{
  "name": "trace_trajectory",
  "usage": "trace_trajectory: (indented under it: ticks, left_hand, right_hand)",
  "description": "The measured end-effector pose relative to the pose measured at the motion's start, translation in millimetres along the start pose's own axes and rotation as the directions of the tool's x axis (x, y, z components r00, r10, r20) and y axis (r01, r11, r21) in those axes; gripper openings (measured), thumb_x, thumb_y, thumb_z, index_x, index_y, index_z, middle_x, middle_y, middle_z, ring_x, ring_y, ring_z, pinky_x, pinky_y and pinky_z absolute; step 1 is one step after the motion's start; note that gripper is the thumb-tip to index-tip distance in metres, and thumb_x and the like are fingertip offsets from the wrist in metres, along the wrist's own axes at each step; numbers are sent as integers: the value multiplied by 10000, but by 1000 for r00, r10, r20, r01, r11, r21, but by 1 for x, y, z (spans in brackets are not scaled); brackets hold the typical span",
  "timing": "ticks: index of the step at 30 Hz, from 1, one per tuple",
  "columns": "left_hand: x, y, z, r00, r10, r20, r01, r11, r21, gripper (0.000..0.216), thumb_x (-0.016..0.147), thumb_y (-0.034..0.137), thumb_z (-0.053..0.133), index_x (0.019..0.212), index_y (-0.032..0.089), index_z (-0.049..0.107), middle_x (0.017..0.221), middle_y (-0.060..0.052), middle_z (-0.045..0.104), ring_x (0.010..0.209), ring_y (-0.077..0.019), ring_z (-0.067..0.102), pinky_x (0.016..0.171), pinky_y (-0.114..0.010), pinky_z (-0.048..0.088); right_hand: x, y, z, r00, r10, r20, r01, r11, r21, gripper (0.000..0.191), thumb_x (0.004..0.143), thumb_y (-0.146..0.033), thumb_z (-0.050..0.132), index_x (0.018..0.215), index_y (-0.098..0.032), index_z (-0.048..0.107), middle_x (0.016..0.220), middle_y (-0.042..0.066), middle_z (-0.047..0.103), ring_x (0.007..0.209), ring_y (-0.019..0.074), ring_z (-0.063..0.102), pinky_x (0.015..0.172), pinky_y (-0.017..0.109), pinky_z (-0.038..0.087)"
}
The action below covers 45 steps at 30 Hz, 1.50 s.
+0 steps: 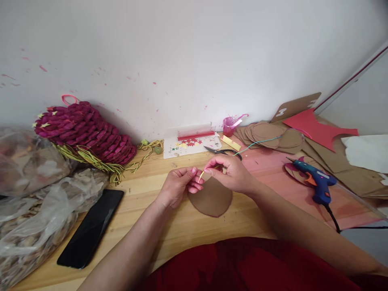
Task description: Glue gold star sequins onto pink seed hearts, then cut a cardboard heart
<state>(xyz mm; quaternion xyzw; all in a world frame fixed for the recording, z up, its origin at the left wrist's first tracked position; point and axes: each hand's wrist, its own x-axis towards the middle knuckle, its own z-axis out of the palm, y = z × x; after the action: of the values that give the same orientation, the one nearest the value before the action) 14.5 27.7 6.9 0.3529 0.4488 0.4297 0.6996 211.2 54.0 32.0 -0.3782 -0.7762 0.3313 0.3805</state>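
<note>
A thin yellow strip [201, 176] curves between my two hands over the table. The fingertips of my right hand [228, 173] are pinched on its upper end. My left hand [178, 184] is closed at the strip's other side, thumb against the curled fingers; what sits inside that pinch is too small to make out. Beneath both hands lies a round brown cardboard disc [211, 199] flat on the wood, its top edge partly covered by them. Just beyond my right hand, black-handled scissors [222, 152] rest with their blades pointing left.
Yarn-wrapped discs [91, 131] lean at the left, near plastic bags [39, 218] and a black phone [92, 228]. Small paper stars [190, 142] lie on white paper. At the right are stacked cardboard circles [266, 133], red paper [321, 125] and a corded blue glue gun [318, 180].
</note>
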Motion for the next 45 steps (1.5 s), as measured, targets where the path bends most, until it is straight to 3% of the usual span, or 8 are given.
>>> trace_trajectory:
  ticks: [5,12,22,27,32,37,45]
  left_hand:
    - [2,0,0,1000,-9,24,9,1000,6,487,687,564,808,751,92,707,652,-91,719,532,-137,662,468,-189,493]
    - [-2,-1,-1,998,-8,64,7,1000,21,426,724,471,816,903,89,754,815,-117,754,664,-144,692,579,-207,548]
    - [-1,-1,0,999,-36,9,35,999,34,477,668,548,830,748,90,724,650,-104,725,543,-150,673,483,-203,526]
    - [-3,0,0,997,-41,68,41,999,10,436,678,447,859,930,105,760,801,-103,757,639,-134,694,576,-194,566]
    - [-5,0,1,987,-115,111,112,993,35,497,704,558,802,847,84,761,788,-126,747,640,-146,693,572,-216,574]
    - [-6,-1,-1,974,-160,159,157,987,34,414,672,452,863,864,98,766,786,-117,754,649,-146,700,584,-215,569]
    - [-6,2,0,976,-160,146,167,985,-40,394,655,389,887,897,104,763,724,-95,747,625,-140,697,563,-198,556]
  right_hand:
    - [-1,-1,0,1000,-11,12,10,1000,3,66,843,-208,651,830,-176,707,802,45,717,714,163,636,650,284,495]
    - [-1,-1,0,1000,-11,19,11,1000,-5,79,848,-219,642,832,-191,714,812,46,729,731,173,643,633,282,496]
    - [-1,1,0,999,-36,10,36,999,-10,72,842,-228,659,823,-185,713,806,46,730,705,165,647,642,283,505]
    - [-1,2,1,999,-39,19,39,999,-4,73,843,-239,666,836,-185,715,821,43,734,718,159,653,649,274,509]
    - [-2,3,3,999,-41,25,41,999,5,63,851,-213,649,836,-190,705,826,43,732,745,165,668,670,280,525]
    - [-2,5,5,999,-45,24,45,999,-1,70,855,-223,652,817,-190,701,813,44,725,745,170,666,673,291,527]
    - [-1,5,5,999,-54,3,55,998,-14,44,856,-187,659,835,-183,698,805,42,737,741,168,675,693,290,525]
